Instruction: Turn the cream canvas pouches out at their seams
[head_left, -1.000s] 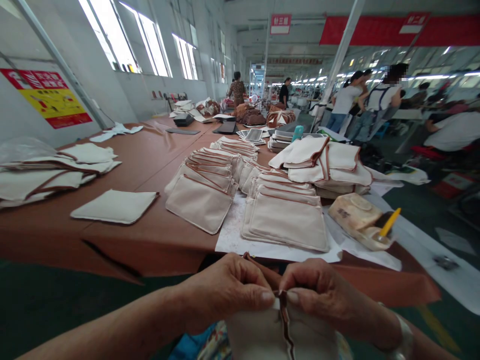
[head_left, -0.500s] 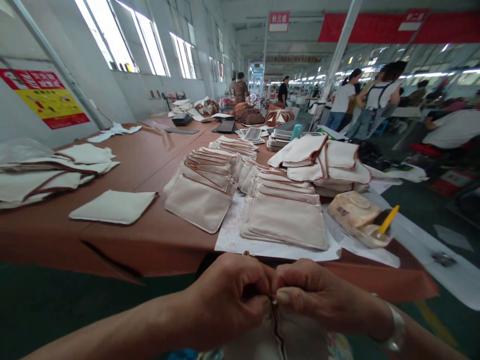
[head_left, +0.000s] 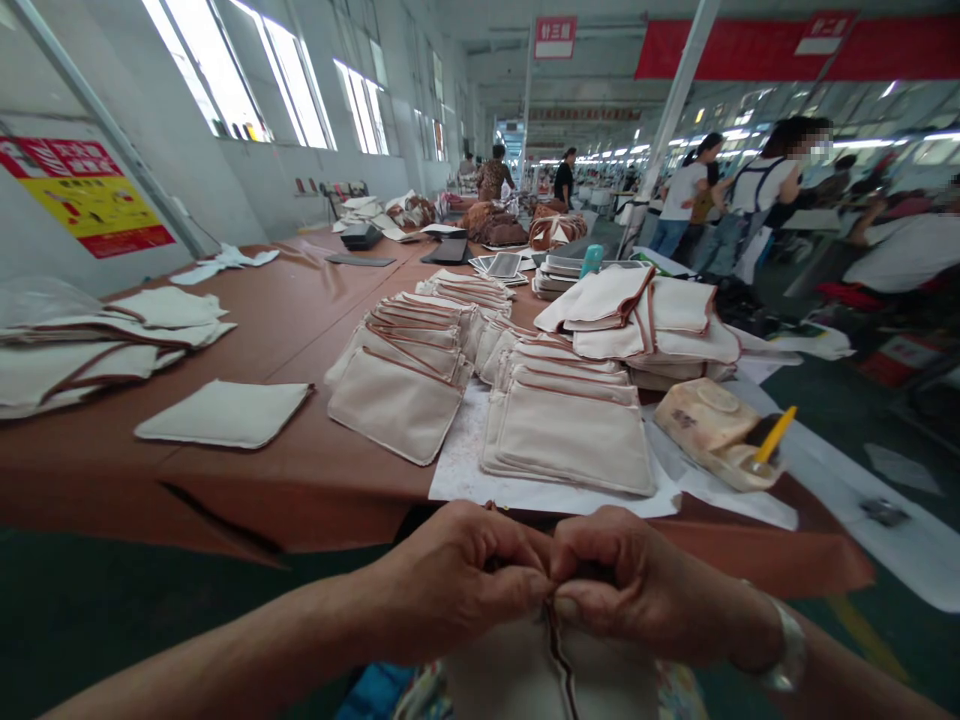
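Note:
At the bottom middle, a cream pouch (head_left: 502, 672) with a dark brown-edged opening hangs in front of the table edge. My left hand (head_left: 469, 575) pinches the top end of that opening between thumb and curled fingers. Close against it, my right hand (head_left: 645, 585) grips the same end, its thumb pressed on the brown edge. The fingertips nearly meet, and whatever lies between them is too small to make out. Just beyond my hands, rows of similar cream pouches (head_left: 574, 435) with brown edging overlap on white paper (head_left: 469, 470).
A brown-covered table (head_left: 285, 340) stretches ahead. One flat cream piece (head_left: 225, 413) lies on the left, near a stack of pieces (head_left: 90, 345). To the right stand a cut plastic container (head_left: 709, 425) with a yellow-handled tool (head_left: 776, 435) and a pouch pile (head_left: 679, 310). People stand farther back.
My left fingers have closed in and the thumb has straightened towards my right thumb at the pouch's opening. My right hand keeps its pinch. The pouches on the table have not moved.

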